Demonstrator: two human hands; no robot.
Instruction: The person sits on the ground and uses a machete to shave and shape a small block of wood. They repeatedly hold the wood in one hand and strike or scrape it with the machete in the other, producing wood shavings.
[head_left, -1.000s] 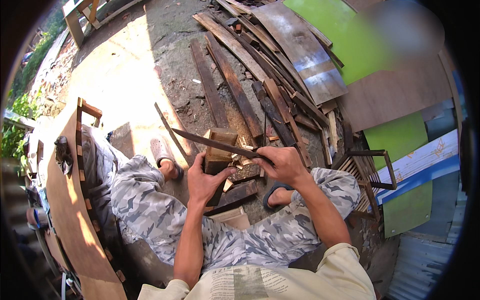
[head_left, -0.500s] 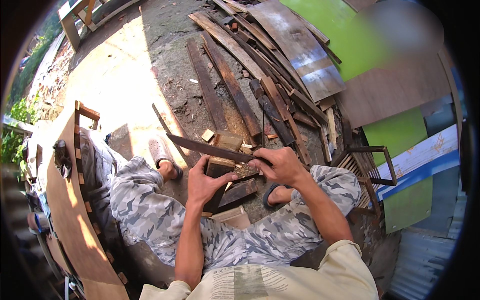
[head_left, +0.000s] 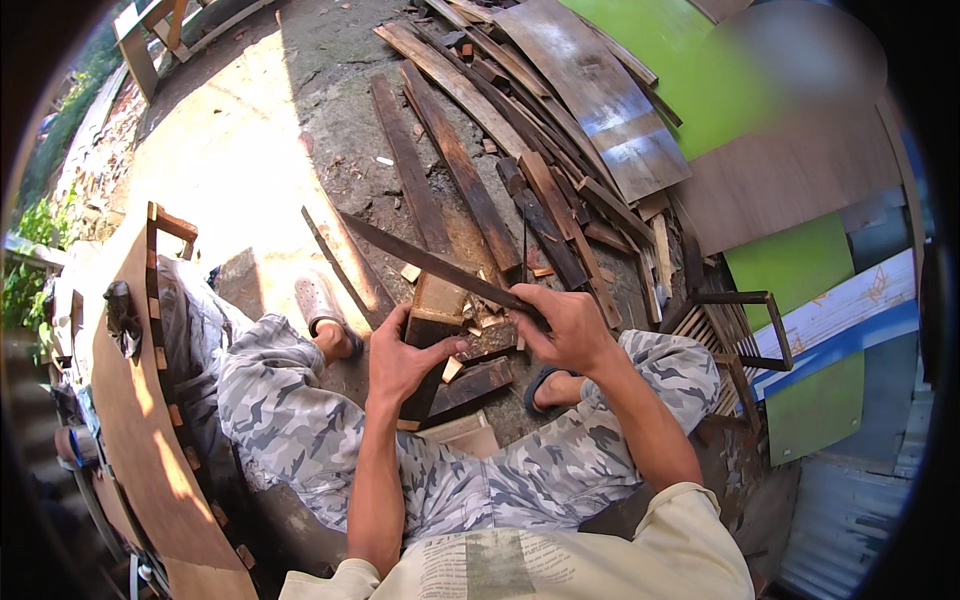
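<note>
My right hand (head_left: 562,322) is closed around the near end of a long dark blade that looks like a machete (head_left: 415,258); its grip is mostly hidden by the fingers. The blade slants up and to the left, its tip pointing away from me. Between the fingers and thumb of my left hand (head_left: 400,362), a dark piece of wood (head_left: 432,328) stands tilted between my knees. Just beyond it shows a pale wooden face (head_left: 438,295), below the blade. A small light wood chip (head_left: 453,369) is beside my left thumb.
Dark planks (head_left: 462,165) lie on the ground ahead, with a larger pile of boards (head_left: 560,130) to the right. A short dark block (head_left: 472,388) sits between my feet. At right stands a slatted wooden frame (head_left: 742,330); on the left, a curved brown panel (head_left: 150,430).
The blade has lifted off the wood piece, its tip swinging up and away. The left hand has shifted slightly left and keeps its grip. A loose chip now shows near its thumb.
</note>
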